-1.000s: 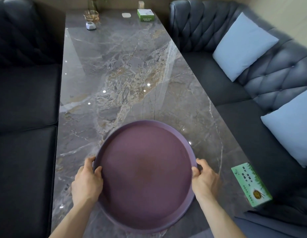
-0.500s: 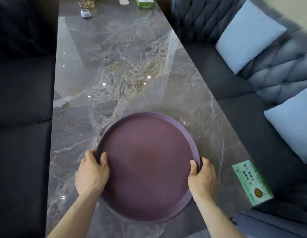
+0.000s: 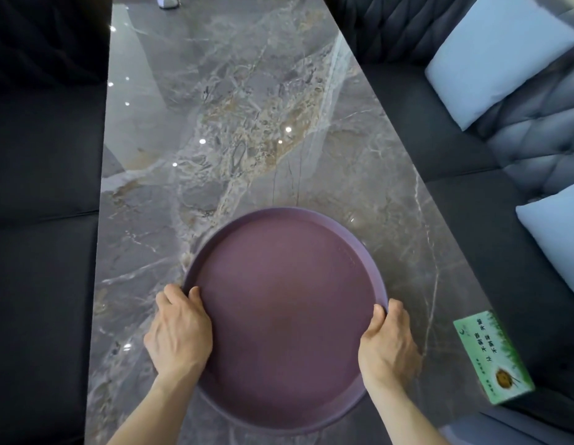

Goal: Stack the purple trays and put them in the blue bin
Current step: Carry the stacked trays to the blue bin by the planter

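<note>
A: Where is the purple tray point(image 3: 284, 319)?

B: On the marble table point(image 3: 215, 130), near edge. The left hand point(image 3: 179, 332) grips its rim at 9 o'clock, the right hand point(image 3: 388, 343) at 3 o'clock.

A: Heavy?

B: I think light, stiff and smooth; opposite rim holds seem best.

My left hand point(image 3: 179, 332) covers the near-left rim of the purple tray point(image 3: 285, 316), and my right hand point(image 3: 386, 345) covers the rim opposite; my fingers under the edge are out of sight. I cannot tell whether this is one tray or several stacked. My forearms run off the bottom edge. A small white object point(image 3: 167, 0) at the table's far end is cut by the top edge. The green box point(image 3: 494, 358) has print too blurred to read.
</note>
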`<state>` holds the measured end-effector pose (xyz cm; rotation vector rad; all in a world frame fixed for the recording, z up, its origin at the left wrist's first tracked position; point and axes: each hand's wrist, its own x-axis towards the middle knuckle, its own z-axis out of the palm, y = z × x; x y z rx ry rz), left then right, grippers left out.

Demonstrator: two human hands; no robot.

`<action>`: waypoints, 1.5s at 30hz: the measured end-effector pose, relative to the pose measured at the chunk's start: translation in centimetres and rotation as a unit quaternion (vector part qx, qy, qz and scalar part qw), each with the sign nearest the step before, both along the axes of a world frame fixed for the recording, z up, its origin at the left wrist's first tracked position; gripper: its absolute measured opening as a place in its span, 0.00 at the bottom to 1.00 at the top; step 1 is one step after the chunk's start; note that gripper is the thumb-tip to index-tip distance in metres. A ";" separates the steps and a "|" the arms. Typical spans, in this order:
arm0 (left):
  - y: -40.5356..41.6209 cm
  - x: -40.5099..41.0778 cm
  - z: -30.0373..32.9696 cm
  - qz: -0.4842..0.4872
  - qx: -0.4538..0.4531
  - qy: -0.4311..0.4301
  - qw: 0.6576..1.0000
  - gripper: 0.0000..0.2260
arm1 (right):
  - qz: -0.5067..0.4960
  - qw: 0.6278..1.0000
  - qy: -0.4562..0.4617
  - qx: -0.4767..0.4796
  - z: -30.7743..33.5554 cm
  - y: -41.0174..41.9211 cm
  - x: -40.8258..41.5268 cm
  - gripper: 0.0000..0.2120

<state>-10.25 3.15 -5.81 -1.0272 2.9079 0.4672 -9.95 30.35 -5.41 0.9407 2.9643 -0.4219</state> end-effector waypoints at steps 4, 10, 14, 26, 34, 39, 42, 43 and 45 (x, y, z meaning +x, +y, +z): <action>0.0 -0.2 0.0 -0.004 0.001 -0.001 1.000 0.15 | 0.002 1.000 0.002 0.004 -0.1 0.0 -0.1 0.16; -0.9 -0.3 0.3 0.014 0.042 -0.021 0.999 0.16 | -0.022 0.999 -0.002 -0.025 0.1 0.3 -0.3 0.14; -1.8 -0.3 1.0 0.054 0.124 -0.004 0.991 0.15 | -0.016 0.995 0.057 -0.081 0.9 0.4 -0.4 0.12; -4.8 -0.5 11.2 0.132 0.273 0.101 0.947 0.15 | 0.039 0.959 0.141 -0.242 10.6 -2.6 -5.4 0.07; -8.4 0.4 24.7 0.079 0.280 0.239 0.926 0.22 | 0.122 0.946 0.164 -0.250 24.3 -7.6 -6.0 0.21; -11.2 1.2 31.6 0.080 0.268 0.283 0.918 0.24 | 0.158 0.929 0.212 -0.260 32.4 -10.1 -5.7 0.23; -12.4 1.8 35.3 0.074 0.260 0.313 0.910 0.26 | 0.175 0.920 0.234 -0.262 36.1 -11.2 -5.4 0.24; -12.7 2.0 36.3 0.074 0.260 0.322 0.907 0.27 | 0.179 0.917 0.240 -0.264 37.0 -11.5 -5.3 0.25; -13.1 2.4 38.1 0.076 0.260 0.337 0.902 0.28 | 0.180 0.912 0.253 -0.269 38.7 -12.0 -5.1 0.25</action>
